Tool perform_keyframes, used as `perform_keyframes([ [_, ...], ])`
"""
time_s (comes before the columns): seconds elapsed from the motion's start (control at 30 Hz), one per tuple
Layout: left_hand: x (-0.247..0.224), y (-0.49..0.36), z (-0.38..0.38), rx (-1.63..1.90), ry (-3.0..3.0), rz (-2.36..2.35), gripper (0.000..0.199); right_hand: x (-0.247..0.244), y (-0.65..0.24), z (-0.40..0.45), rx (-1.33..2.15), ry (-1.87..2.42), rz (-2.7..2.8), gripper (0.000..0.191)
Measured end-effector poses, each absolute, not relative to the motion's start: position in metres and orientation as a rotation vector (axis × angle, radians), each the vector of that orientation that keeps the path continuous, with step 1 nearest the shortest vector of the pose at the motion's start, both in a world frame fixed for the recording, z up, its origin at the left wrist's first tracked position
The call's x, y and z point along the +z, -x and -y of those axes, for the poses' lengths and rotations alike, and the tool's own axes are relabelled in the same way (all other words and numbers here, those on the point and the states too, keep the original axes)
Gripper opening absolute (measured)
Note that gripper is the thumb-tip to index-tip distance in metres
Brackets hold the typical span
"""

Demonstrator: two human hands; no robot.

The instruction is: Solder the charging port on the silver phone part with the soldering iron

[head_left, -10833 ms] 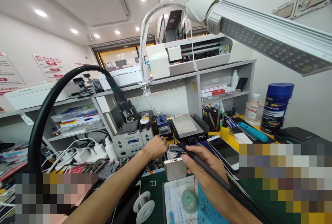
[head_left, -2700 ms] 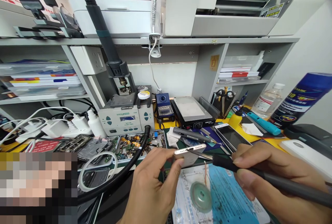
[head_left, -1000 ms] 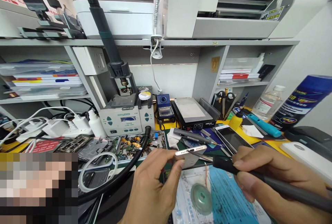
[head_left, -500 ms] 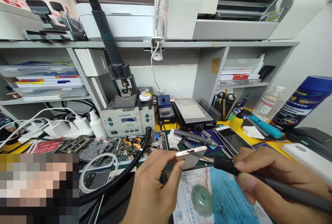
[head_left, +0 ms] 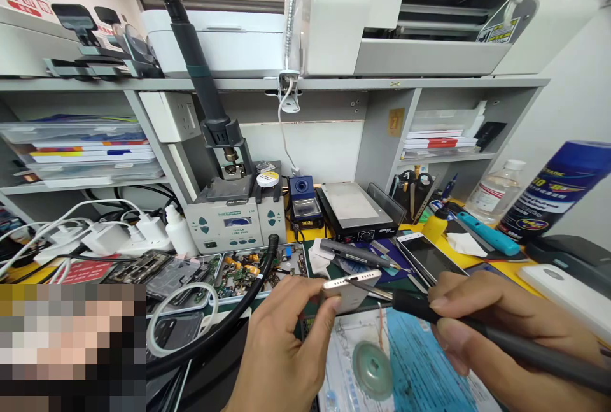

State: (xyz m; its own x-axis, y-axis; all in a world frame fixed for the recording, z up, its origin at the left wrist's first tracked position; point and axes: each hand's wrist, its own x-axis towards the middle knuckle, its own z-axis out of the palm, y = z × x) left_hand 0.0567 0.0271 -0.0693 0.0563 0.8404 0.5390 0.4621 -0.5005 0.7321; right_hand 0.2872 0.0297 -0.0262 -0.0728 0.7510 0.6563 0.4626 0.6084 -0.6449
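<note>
My left hand grips a silver-white phone by its edge, thumb in front and fingers behind. The phone is tilted so its bottom edge, with a port and rows of small holes, faces me. From the right, my right hand holds a black-handled soldering iron like a pen. Its thin, bent metal tip rests at the port in the middle of that edge; whether it reaches inside I cannot tell. Below the phone lies a round green translucent disc on a blue and white printed sheet.
Behind the hands are a parts tray, a grey rework station and a flat heating plate. A thick black hose curves along the left. Another phone, a clear bottle and a spray can stand or lie right.
The view has shifted very slightly. Both hands, the phone and the soldering iron keep nearly the same position, with the tip still at the port.
</note>
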Motion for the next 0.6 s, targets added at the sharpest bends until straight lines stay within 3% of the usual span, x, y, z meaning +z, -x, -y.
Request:
perform_keyframes([
  [0.6,-0.0711,-0.0570,-0.0285,1.446,-1.969,-1.318,0.010,-0.0251,-0.2796,-0.0287,0.290,1.003,1.618,0.013],
])
